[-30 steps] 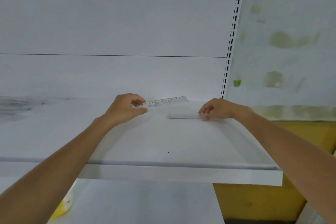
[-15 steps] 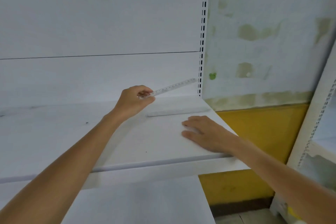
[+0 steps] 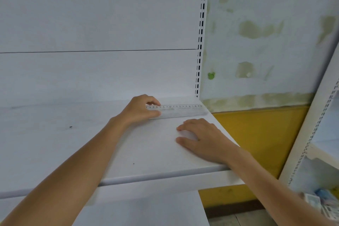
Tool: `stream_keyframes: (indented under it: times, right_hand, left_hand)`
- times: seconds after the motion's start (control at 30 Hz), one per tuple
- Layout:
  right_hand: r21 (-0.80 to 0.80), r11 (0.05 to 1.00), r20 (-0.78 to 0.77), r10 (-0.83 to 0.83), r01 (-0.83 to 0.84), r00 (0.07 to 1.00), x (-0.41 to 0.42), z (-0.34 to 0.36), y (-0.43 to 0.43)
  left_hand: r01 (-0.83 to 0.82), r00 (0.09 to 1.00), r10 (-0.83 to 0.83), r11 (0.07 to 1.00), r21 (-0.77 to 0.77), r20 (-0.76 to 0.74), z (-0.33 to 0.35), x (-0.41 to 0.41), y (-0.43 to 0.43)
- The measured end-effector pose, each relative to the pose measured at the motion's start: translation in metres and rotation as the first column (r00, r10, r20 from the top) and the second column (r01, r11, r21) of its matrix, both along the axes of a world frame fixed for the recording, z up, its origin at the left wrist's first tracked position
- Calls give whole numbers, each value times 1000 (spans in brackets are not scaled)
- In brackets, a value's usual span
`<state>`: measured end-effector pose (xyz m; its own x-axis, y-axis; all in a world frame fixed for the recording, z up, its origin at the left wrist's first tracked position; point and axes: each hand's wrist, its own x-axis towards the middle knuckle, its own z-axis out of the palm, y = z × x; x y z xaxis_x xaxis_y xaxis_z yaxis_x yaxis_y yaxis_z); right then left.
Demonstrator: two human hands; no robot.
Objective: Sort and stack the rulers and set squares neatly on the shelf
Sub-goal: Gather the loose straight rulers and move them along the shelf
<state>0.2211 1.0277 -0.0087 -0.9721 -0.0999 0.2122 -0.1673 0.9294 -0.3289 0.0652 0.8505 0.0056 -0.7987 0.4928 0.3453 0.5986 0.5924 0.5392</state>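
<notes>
l hand (image 3: pixel 141 110) pinches clear ruler (image 3: pixel 183 111) end at shelf (image 3: pixel 91 143) back; r hand (image 3: pixel 203 138) flat, fingers relaxed, on shelf.

Two bare forearms are extending into view. The left arm is running from 7 o'clock up toward 1 o'clock. The left grip (image 3: pixel 140 111) is curling its fingers over the far edge of a ruler (image 3: pixel 183 111) and laying its thumb along the near edge, pinching the ruler's left end. The right arm is running from 4 o'clock toward 10 o'clock. The right grip (image 3: pixel 203 137) is lying palm down on the shelf (image 3: pixel 146 152), its fingers relaxed and slightly spread.
</notes>
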Motion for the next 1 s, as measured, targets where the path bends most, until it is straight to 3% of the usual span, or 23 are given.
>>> stream_keyframes:
  times: [0.67, 1.0]
  right_hand:
    - [-8, 1000, -16, -2, 2, 1000, 0, -2, -2]
    - [-3, 1000, -8, -16, 16, 1000, -2, -2, -1]
  left_hand:
    - [49, 997, -49, 999, -11, 64, -14, 3, -3]
    - [-5, 999, -3, 981, -192, -44, -14, 10, -3]
